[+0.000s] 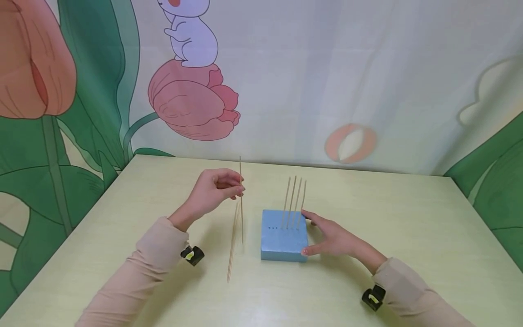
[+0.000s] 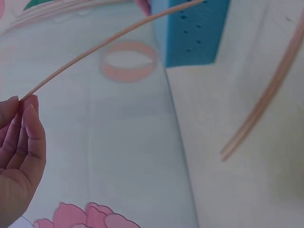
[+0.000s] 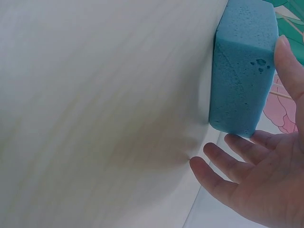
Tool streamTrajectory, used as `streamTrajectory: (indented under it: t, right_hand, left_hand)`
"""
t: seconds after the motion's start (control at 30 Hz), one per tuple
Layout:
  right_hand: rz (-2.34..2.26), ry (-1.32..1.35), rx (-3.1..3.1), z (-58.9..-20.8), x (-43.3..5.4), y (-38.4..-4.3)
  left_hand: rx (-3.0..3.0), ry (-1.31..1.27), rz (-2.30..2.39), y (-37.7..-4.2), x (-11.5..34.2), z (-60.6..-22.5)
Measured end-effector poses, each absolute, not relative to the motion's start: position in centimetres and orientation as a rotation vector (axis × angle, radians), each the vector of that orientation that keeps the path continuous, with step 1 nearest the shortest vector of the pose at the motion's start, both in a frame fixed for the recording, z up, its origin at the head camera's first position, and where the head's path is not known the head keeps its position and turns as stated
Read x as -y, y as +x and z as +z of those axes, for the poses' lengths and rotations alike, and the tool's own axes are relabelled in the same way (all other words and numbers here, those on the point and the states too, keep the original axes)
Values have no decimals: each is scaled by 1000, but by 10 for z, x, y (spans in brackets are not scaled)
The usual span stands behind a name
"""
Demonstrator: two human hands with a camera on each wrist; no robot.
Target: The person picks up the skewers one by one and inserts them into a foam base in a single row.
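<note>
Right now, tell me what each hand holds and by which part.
The left hand pinches a stick in its upper half. The right hand holds the blue block by the near and far corners of its right side.

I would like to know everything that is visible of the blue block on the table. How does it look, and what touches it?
The blue block is low and squarish, lying flat on the table. Its surface looks like foam, finely pitted, with deeper dents on one side. Four thin sticks stand in its top, leaning slightly, and three small dark holes continue their row to the left. The right-hand grip holds it at the right side, near the front and back corners.
</note>
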State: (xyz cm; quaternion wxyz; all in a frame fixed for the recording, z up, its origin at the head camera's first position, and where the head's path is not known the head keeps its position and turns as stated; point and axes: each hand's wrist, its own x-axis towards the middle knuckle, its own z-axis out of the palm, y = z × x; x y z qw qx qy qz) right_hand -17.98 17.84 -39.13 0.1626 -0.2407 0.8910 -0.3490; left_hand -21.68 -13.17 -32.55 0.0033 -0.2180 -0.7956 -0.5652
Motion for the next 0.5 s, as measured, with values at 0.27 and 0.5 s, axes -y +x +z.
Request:
streamTrajectory:
  t: [0.27, 0.5]
  right_hand:
    - [-994, -676, -2546, -391, -178, -180]
    - [-1003, -678, -2538, -392, -178, -180]
  left_hand:
    - [2309, -789, -1864, -205, 112, -310]
    - [2207, -919, -1844, -200, 98, -310]
